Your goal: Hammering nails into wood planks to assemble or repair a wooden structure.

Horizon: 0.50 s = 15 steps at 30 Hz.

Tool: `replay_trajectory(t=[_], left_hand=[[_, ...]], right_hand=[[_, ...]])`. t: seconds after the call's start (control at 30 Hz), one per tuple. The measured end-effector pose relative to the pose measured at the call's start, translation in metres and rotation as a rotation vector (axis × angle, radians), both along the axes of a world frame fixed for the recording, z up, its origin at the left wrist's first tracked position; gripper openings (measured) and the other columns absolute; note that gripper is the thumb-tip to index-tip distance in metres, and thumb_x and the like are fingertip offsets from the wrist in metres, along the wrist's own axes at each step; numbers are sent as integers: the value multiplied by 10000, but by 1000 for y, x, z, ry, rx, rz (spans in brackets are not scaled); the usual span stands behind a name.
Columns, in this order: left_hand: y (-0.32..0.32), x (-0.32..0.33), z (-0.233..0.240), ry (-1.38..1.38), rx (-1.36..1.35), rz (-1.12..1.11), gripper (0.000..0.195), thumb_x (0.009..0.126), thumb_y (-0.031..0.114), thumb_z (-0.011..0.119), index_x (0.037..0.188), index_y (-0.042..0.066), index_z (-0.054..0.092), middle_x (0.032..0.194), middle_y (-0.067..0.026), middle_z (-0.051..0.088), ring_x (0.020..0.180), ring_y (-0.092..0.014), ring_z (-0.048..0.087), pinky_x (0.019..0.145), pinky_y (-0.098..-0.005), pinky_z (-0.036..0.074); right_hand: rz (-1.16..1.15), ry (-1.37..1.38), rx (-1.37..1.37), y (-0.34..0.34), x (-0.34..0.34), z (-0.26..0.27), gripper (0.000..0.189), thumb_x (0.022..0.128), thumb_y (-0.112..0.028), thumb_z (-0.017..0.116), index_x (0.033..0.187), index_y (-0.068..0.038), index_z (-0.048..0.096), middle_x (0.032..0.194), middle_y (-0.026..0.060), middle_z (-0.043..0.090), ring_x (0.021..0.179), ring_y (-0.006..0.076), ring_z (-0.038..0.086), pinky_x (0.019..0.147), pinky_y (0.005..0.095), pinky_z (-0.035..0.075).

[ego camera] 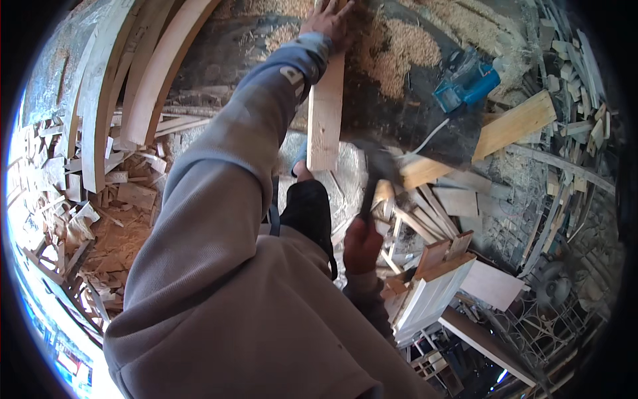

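Note:
My left hand is at the top edge of the view, laid across a pale wooden board with its fingers spread. The board's near end points towards me, above a foot. Lower and to the right, my right hand is closed around the dark handle of a hammer-like tool. Its wide head is up, blurred by motion, to the right of the board's near end and apart from it. The far part of the board runs out of view beneath my left hand.
A blue power planer with a pale cord lies right of the board, near wood shavings. Long curved timbers stand at left over scattered offcuts. A white panelled wooden piece and scrap metalwork are at lower right.

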State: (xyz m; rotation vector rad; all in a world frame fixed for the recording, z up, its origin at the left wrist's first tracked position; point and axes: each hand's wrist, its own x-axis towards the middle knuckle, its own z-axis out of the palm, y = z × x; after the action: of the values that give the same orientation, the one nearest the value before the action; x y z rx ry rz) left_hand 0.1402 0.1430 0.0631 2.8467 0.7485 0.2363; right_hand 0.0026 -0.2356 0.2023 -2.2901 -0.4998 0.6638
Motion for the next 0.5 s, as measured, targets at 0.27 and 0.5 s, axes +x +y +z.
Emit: replay_trajectory(t=[0.27,0.5], left_hand=[[-3,7,12,-11,-134,71,819,819,503,577,1479,140,255,1553,-166,120,1426,-387,91,1114,-463,291],[-7,7,26,104,-117,41,796,810,439,591,1473,137,269,1547,-183,130,1426,-384,105,1096,-457,319]], right_hand=[[140,-247,-202,4,-13,-42,266,940,-271,527,824,-32,509,593,185,528,543,419,530,477,455,401],[10,-340,311,-7,-20,-41,431,950,-414,491,816,-5,467,549,91,422,435,210,459,419,351,342]])
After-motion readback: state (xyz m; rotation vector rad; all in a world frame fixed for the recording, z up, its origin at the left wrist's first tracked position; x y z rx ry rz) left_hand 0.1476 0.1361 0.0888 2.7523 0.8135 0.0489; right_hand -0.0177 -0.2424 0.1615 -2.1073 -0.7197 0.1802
